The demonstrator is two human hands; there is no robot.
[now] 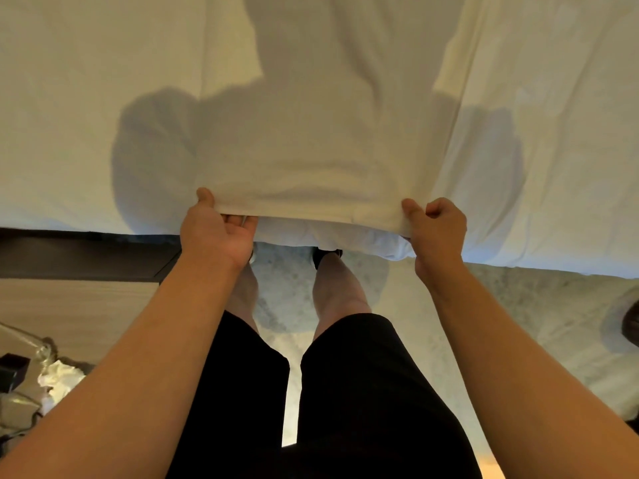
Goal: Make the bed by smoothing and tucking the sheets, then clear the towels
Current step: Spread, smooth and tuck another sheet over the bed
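Observation:
A white sheet [311, 140] covers the bed and fills the upper half of the head view. Its near edge is lifted off the mattress side. My left hand [218, 229] grips that edge from below, thumb on top of the cloth. My right hand [435, 226] pinches the same edge further right, fingers curled over it. Between my hands the edge sags a little, and a lower white layer [328, 240] of bedding shows under it. No towel is in view.
A dark bed frame or ledge [86, 254] runs along the left, with a wooden surface [69, 312] below it. Clutter with crumpled white paper [58, 378] lies at lower left. My legs stand on pale mottled carpet [518, 323] close to the bed.

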